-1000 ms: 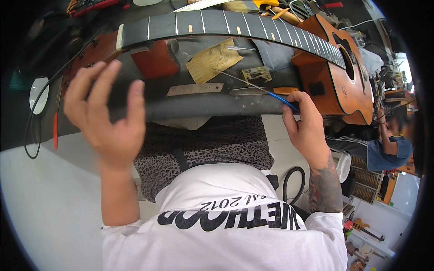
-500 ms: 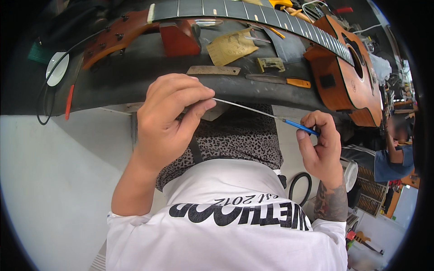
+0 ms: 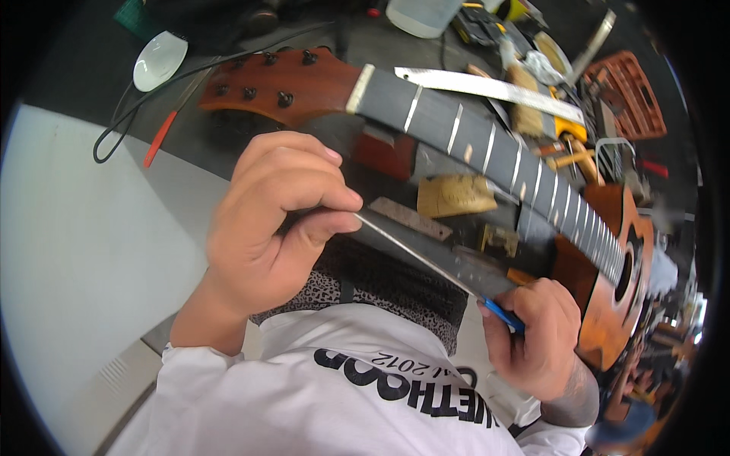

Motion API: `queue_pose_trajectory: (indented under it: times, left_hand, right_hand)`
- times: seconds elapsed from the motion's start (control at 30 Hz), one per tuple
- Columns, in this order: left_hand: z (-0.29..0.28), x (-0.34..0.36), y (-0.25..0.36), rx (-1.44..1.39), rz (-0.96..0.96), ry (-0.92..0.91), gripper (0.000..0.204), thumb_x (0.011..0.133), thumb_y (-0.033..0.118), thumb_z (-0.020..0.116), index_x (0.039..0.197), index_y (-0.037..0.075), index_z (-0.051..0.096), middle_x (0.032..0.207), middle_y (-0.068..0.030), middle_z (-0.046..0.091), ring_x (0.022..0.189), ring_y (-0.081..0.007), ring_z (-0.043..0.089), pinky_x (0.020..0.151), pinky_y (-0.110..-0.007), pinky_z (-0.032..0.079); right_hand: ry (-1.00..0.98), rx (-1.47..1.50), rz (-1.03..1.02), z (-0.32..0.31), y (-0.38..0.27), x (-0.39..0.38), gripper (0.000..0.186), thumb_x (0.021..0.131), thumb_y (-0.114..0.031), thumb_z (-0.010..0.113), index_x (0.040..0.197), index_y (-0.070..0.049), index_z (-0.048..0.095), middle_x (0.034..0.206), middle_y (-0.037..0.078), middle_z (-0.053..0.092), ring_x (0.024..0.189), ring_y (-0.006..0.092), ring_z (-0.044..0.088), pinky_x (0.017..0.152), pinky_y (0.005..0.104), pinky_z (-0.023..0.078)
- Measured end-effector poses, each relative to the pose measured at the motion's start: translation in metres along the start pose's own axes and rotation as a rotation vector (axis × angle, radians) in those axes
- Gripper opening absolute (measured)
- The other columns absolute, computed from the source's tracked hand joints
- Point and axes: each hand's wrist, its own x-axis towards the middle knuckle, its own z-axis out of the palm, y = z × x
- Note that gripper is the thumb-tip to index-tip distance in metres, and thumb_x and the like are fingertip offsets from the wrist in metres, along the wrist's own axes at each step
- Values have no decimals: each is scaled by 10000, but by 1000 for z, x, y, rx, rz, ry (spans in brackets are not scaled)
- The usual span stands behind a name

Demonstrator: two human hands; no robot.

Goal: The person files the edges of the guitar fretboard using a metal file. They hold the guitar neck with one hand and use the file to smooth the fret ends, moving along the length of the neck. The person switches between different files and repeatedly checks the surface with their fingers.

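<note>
An acoustic guitar of reddish-brown wood, with a dark fretboard and pale frets, lies across the dark cluttered workbench; above the person's lap a thin metal file with a blue handle spans both hands; the left hand pinches its tip between thumb and curled fingers; the right hand is closed around the handle; a steel ruler lies beyond the neck.

File tip hidden in left hand, guitar body partly cut off (right edge)

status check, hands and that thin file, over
Left hand pinches tip of thin metal file. Right hand grips its blue handle. Brown wooden guitar lies beyond, untouched.
</note>
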Motion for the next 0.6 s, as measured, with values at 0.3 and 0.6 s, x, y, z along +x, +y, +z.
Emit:
queue_pose_trajectory:
  times: [0.3,0.6]
  left_hand:
    - [-23,35,11,-1,-404,60,253,909,163,770,1045,-30,677,970,-126,684,1040,-287,597,938,-413,473]
    - [5,-4,-66,669,-162,428,700,1032,524,538,1362,-93,550,1367,-239,586,1332,-334,510,1174,-511,325]
  right_hand:
    - [-98,-261,-299,-24,33,79,334,842,-47,723,1156,54,672,758,63,624,560,146,546,485,275,385]
    - [-393,127,-127,-46,69,113,375,811,80,612,1163,199,559,918,232,683,564,244,601,490,353,491]
